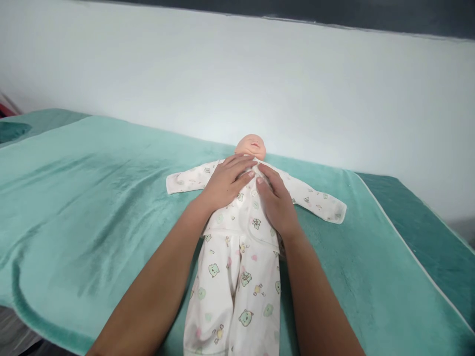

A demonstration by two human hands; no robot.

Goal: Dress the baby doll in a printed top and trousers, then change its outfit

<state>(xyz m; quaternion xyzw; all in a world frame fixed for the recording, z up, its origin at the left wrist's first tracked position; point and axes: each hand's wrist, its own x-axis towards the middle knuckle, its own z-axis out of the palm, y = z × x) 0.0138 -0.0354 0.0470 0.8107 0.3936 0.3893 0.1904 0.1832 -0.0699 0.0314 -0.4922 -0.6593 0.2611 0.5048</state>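
Note:
A baby doll (251,146) lies on its back with its head towards the wall. It wears a white printed baby shirt (256,224) and matching white pants (218,291). My left hand (229,182) rests over the upper chest, its thumb and fingertips closed on the shirt's front edge just below the collar. Opposite it, my right hand (276,200) has thumb and index finger on the same bit of fabric. Both sets of fingertips nearly meet there. A round snap shows on the shirt front just under the fingers. The doll's sleeves stretch out to both sides.
A light green plush blanket (92,198) with soft folds lies beneath the doll. Darker green cloth (419,217) shows at the right. A white wall (222,74) rises right behind the doll's head, with a dark band along its top.

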